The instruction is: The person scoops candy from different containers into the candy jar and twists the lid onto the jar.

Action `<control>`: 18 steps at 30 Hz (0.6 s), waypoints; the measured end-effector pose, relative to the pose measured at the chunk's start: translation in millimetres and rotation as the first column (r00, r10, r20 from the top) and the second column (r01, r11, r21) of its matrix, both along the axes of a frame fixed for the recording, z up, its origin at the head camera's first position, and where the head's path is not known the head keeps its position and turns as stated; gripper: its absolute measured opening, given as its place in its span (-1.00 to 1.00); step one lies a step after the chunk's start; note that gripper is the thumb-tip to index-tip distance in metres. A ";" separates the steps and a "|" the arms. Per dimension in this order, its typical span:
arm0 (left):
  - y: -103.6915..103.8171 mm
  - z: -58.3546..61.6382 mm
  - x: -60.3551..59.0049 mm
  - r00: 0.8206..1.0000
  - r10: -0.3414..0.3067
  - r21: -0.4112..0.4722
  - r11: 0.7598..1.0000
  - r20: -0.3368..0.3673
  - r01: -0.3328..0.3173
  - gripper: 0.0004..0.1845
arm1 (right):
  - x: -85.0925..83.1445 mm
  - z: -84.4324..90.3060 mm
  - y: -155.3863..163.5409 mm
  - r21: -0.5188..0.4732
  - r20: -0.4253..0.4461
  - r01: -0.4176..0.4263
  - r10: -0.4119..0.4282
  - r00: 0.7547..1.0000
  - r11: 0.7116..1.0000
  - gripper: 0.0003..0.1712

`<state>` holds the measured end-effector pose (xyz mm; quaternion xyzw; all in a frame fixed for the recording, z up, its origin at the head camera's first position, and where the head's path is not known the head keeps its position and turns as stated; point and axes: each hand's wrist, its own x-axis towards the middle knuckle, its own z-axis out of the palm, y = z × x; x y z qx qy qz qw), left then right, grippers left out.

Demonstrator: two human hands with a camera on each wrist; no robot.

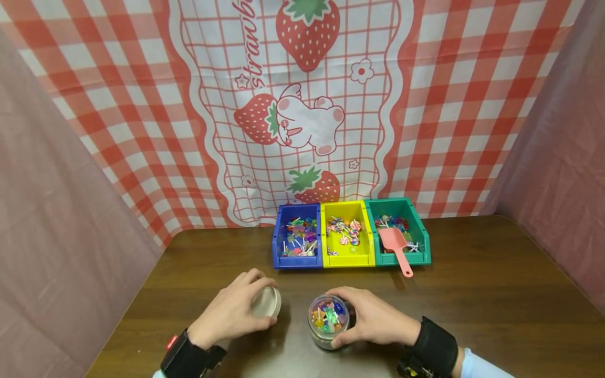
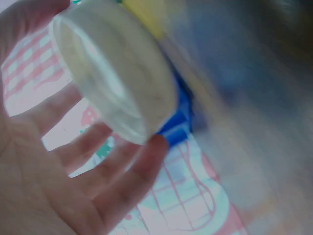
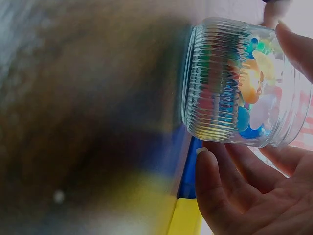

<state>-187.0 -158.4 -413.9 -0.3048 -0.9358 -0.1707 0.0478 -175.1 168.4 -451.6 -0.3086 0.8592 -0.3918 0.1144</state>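
My left hand [image 1: 233,311] pinches a round pale lid [image 1: 268,303] by its edge between thumb and fingers, tilted on its side left of the jar. In the left wrist view the hollow inner face of the lid [image 2: 142,68] is turned toward the palm. A clear glass jar [image 1: 323,341] stands upright on the table with its mouth uncovered, filled with small colourful candy-like charms [image 1: 329,314]. Thumb and fingers of my right hand [image 1: 380,317] grip the jar from its right side. Ribbed glass covers the lower part of the jar [image 3: 215,88] in the right wrist view.
Behind the hands stand a blue bin [image 1: 298,262], a yellow bin [image 1: 348,260] and a green bin [image 1: 425,252], joined in a row, holding small charms and lollipops. A pink scoop [image 1: 394,241] leans over the green bin's front. A strawberry-patterned cloth [image 1: 439,131] hangs behind the wooden table [image 1: 496,294].
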 end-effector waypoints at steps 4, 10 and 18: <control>13.1 6.4 -4.6 0.997 -0.042 0.106 0.993 -0.071 0.049 -0.38 | -0.9 0.8 0.0 -0.006 0.017 -0.005 0.005 1.000 1.000 -0.08; 31.6 12.3 -12.4 0.988 -0.129 0.242 0.959 -0.086 0.147 -0.38 | -2.9 0.7 -0.1 -0.020 0.039 -0.018 0.019 0.999 1.000 -0.10; 57.9 15.9 -19.9 0.977 -0.213 0.448 0.873 -0.004 0.192 -0.37 | -2.2 1.2 0.7 -0.025 0.053 -0.015 0.016 0.998 1.000 -0.12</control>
